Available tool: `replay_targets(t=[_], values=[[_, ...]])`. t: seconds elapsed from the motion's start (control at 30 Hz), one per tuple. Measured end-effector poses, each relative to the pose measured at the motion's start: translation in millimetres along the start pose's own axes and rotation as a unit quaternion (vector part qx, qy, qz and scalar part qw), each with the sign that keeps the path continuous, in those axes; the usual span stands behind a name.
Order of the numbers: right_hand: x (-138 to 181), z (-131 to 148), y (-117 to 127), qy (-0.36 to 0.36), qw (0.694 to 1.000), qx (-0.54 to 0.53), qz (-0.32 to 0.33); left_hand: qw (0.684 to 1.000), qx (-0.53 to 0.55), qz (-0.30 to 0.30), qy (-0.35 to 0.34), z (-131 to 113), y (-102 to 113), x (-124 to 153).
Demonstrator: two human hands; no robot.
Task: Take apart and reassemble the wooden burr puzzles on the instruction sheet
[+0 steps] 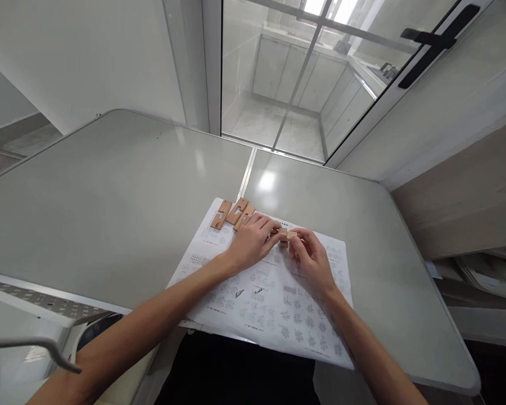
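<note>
Both my hands meet over a printed instruction sheet point(274, 304) lying on a grey table point(109, 214). My left hand point(253, 242) and my right hand point(310, 256) pinch a small light wooden piece assembly point(285, 235) between their fingertips, just above the paper. Three flat notched wooden pieces point(233, 214) lie side by side at the sheet's far left corner, just beyond my left hand's knuckles.
The table is two grey panels joined by a seam point(247, 171). A glass door with a black handle point(434, 42) stands behind it. A wooden shelf unit point(468, 191) is at the right. A perforated metal rail point(37, 301) runs at the near left.
</note>
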State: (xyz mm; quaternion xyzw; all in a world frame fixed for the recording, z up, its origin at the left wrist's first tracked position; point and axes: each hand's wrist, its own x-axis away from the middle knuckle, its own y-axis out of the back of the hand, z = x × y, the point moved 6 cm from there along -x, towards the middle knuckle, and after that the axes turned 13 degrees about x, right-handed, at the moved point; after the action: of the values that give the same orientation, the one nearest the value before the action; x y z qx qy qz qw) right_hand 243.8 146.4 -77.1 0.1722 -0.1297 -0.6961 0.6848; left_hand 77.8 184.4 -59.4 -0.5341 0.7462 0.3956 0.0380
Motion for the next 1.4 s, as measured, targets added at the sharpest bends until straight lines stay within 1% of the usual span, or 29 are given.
replay_targets(t=[0.2,0.43,0.53,0.67,0.73,0.83,1.03,1.2,1.33,1.4], values=[[1.5,0.7,0.5,0.022,0.999,0.029,-0.002,1.000,0.018,-0.007,0.017,0.2,2.9,-1.2],[5.4,15.1,-1.2,0.121,0.988,0.099,-0.015,0.994,0.075,-0.030,0.074,3.2,7.5,-2.7],[7.1,19.2,0.0,0.157,0.980,0.118,-0.024,0.988,0.122,-0.031,0.093,3.0,9.2,-4.8],[9.8,23.7,1.1,0.203,0.971,0.126,-0.031,0.965,0.205,-0.036,0.157,7.5,13.0,-8.3],[10.5,23.5,1.5,0.204,0.970,0.123,-0.041,0.957,0.221,-0.044,0.180,9.3,15.1,-9.4],[10.3,19.7,3.3,0.183,0.977,0.091,-0.060,0.955,0.222,-0.059,0.188,9.9,16.8,-9.7],[7.8,11.5,6.4,0.137,0.989,-0.004,-0.052,0.947,0.248,-0.054,0.199,10.0,12.9,-7.6],[6.6,13.8,9.6,0.136,0.989,-0.030,-0.055,0.943,0.258,-0.054,0.205,8.5,14.4,-8.8],[8.4,18.5,8.9,0.159,0.986,-0.035,-0.040,0.939,0.264,-0.059,0.210,8.5,15.9,-8.9],[8.7,19.0,8.7,0.151,0.987,-0.034,-0.039,0.942,0.255,-0.064,0.208,9.4,16.6,-8.3]])
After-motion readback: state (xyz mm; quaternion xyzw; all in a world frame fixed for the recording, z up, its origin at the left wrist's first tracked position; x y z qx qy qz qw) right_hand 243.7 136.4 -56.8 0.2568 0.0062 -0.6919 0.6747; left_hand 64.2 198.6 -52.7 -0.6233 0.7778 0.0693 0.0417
